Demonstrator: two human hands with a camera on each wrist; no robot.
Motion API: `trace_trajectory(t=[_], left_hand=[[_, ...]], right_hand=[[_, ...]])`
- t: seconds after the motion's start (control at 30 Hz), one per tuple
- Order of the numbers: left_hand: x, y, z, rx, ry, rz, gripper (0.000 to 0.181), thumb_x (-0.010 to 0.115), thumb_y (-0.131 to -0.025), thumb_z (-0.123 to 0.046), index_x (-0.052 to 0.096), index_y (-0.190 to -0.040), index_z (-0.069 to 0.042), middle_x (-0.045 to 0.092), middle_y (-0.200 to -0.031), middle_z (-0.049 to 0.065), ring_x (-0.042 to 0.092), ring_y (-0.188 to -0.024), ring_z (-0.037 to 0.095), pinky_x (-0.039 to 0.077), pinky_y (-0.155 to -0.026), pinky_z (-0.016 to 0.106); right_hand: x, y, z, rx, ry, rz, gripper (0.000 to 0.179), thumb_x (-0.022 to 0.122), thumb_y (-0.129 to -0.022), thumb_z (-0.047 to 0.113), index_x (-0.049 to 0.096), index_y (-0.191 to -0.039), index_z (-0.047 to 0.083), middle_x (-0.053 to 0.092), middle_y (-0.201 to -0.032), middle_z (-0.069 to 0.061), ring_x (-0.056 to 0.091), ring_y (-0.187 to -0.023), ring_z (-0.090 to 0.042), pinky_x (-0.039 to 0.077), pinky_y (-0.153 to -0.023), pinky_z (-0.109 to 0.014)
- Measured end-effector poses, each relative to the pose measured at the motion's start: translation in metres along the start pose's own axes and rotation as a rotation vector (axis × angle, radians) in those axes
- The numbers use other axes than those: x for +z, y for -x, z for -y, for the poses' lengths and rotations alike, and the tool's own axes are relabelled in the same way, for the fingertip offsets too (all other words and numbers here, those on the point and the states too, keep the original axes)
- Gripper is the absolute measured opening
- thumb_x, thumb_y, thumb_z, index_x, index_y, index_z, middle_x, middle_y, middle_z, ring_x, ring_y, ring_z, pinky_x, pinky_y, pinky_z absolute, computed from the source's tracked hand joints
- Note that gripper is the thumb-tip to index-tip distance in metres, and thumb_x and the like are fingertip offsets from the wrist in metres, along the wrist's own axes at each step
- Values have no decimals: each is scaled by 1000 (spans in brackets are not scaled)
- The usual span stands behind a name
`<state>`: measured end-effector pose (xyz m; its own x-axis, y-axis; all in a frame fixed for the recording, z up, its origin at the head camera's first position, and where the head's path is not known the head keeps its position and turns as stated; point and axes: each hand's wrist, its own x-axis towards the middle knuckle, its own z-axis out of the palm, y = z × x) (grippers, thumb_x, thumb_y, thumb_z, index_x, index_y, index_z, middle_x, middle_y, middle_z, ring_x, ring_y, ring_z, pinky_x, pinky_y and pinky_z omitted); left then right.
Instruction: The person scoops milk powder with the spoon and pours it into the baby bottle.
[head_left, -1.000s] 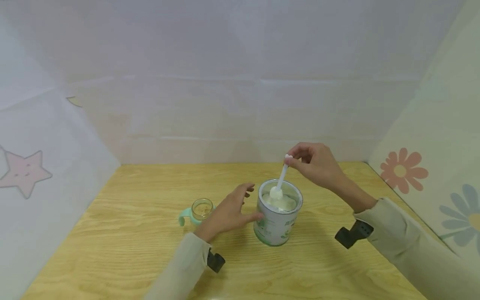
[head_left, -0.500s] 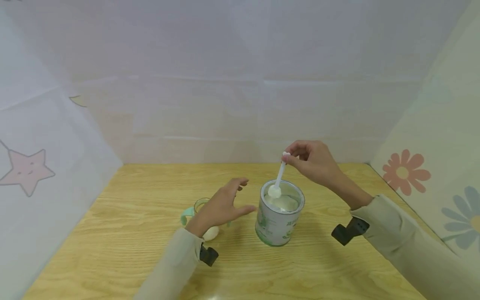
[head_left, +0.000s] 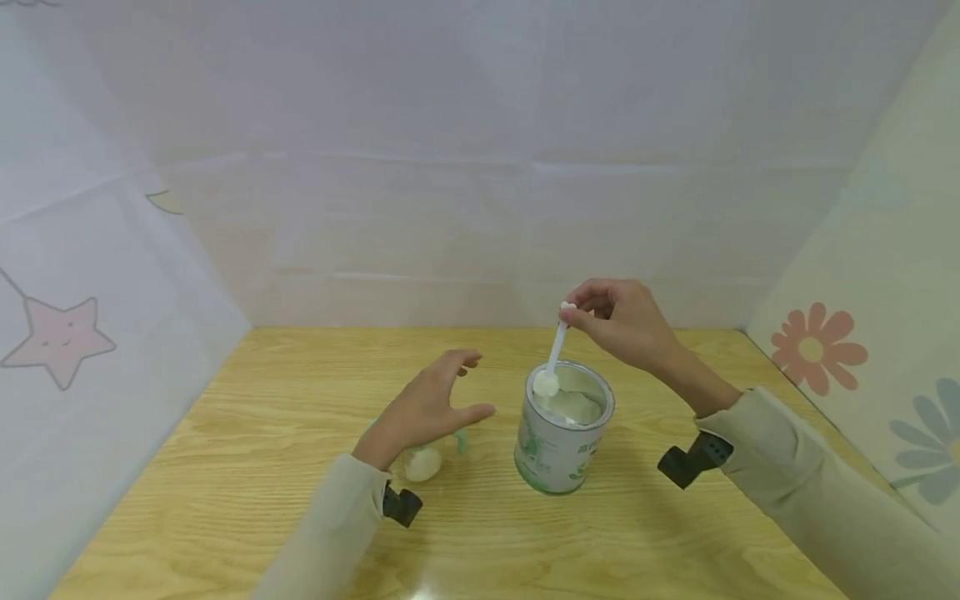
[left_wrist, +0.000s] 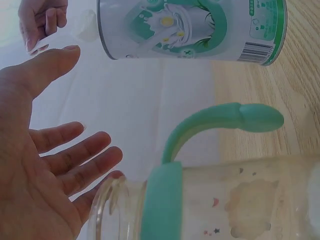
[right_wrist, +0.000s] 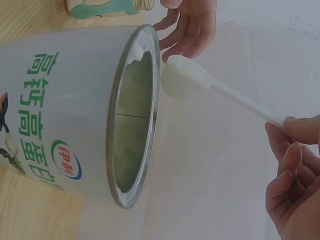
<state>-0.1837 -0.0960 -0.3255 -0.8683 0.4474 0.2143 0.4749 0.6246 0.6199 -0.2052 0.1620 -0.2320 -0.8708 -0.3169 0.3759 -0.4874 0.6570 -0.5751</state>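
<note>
Scoop [head_left: 552, 364], white and long-handled, hangs over the open powder tin [head_left: 562, 433], its heaped bowl just above the tin's left rim and its handle rising to the right hand [head_left: 626, 321]. That hand's fingers [right_wrist: 292, 150] pinch the very top of the handle, thumb against curled forefinger. The tin stands upright near the middle of the bench [head_left: 262, 400], partly filled with pale powder.

Left of the tin, the left hand [head_left: 423, 408] hovers spread wide, fingers [left_wrist: 75, 155] straight and apart, gripping nothing. Directly below its palm stands a small clear bottle [left_wrist: 220, 205] with mint-green handles, some white powder showing in its bottom. The left wrist view shows the bottle's mouth close beside the fingers, though whether they touch it cannot be told. Bottle and tin stand a little apart.
</note>
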Motion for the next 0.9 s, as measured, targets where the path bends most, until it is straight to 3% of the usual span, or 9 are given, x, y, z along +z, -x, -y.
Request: trace_trajectory(t=[0.5,0.67,0.9], left_hand=[[-12,10,8,-44,10,-14,73,71,-85,-37,37,-143,-9,49,-138,10,50,-124,30,48,-94,46],[-16,17,13,-87,21,-14,75,71,-85,-38,35,-145,-10,49,-138,9,48,-125,29,51,-88,43],[-18,23,19,-107,14,-20,77,70,-85,-41,34,-145,-11,49,-138,8,48,-125,29,46,-95,49]], right_hand=[[4,-7,2,-7,-28,3,14,66,-90,15,68,-92,2,70,-83,-11,59,-62,-11,45,-57,-21],[10,-10,5,-7,-71,18,12,66,-90,12,68,-93,0,70,-83,-13,59,-61,-10,44,-56,-22],[16,-13,6,-2,-73,31,11,65,-90,11,68,-93,0,70,-84,-15,62,-64,-12,45,-58,-24]])
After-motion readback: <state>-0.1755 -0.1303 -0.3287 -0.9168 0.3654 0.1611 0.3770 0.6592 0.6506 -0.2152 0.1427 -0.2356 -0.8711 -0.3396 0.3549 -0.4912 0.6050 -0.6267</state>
